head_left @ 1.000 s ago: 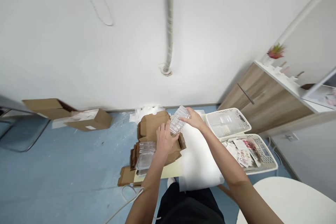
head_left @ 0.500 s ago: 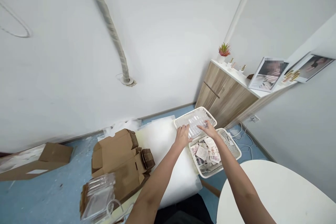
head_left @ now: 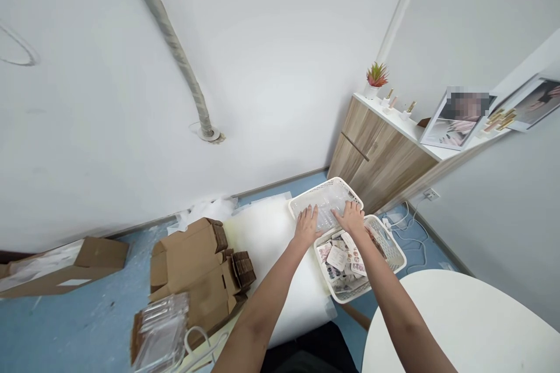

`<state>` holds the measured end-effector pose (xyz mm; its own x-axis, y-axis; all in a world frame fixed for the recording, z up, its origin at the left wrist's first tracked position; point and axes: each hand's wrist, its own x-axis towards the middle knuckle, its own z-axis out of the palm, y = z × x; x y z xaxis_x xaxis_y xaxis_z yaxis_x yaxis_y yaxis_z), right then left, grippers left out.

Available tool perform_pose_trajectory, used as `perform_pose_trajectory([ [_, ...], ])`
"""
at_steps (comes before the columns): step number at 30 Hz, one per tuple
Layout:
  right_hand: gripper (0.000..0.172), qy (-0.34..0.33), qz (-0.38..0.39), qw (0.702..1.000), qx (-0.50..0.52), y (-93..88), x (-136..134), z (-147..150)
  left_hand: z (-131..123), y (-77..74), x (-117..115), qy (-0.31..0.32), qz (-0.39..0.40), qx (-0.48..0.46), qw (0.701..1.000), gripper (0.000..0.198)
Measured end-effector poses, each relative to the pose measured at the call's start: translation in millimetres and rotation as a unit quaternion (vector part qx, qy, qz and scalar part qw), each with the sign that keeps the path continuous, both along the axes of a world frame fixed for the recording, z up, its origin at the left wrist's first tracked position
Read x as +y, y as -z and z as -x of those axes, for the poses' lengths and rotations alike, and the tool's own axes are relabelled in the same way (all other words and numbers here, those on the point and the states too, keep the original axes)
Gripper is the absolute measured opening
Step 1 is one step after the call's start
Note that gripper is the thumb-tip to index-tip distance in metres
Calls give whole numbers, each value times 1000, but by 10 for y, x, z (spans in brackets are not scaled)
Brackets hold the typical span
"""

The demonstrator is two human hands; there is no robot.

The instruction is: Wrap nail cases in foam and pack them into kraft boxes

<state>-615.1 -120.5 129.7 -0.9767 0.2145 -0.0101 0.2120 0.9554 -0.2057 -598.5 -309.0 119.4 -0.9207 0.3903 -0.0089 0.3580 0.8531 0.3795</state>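
Note:
Clear plastic packaging (head_left: 326, 211) lies in the far white basket (head_left: 301, 196). At the basket's near left edge, my left hand (head_left: 307, 227) rests with its fingers stretched over the plastic. My right hand (head_left: 351, 217) touches the right side of the plastic, fingers apart and thumb pointing inward. A nearer white basket (head_left: 333, 291) stands under my right forearm, holding many small printed cards (head_left: 336, 257). The exact contact under both palms is hidden.
Flattened cardboard boxes (head_left: 192, 262) and clear plastic packs (head_left: 164, 326) lie to the left on the white-covered surface (head_left: 284, 303). A round white table (head_left: 450, 320) stands at right. Behind are a wooden cabinet (head_left: 380, 151) and floor cables (head_left: 413, 239). An open carton (head_left: 102, 253) sits far left.
The plastic packaging sits lower and flatter in the far basket. My fingers have loosened and spread over it, and my right hand has shifted slightly right. The view has turned slightly.

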Motion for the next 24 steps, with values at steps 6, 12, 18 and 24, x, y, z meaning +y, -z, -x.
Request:
perform_pose_trajectory([
  [6,39,-69,67,990,102,-144,-401,-39,-428,-154,-377,-31,-61,45,997,70],
  [12,32,-283,264,919,74,-269,-1788,-230,-1402,-446,-1308,-172,-128,126,969,44],
  [18,33,-465,292,834,-46,-443,-3216,-765,-2591,-562,-2288,-357,-63,176,915,56],
  [24,53,-539,269,780,-171,-431,-3949,-1289,-3384,-265,-2794,-420,23,153,894,79],
])
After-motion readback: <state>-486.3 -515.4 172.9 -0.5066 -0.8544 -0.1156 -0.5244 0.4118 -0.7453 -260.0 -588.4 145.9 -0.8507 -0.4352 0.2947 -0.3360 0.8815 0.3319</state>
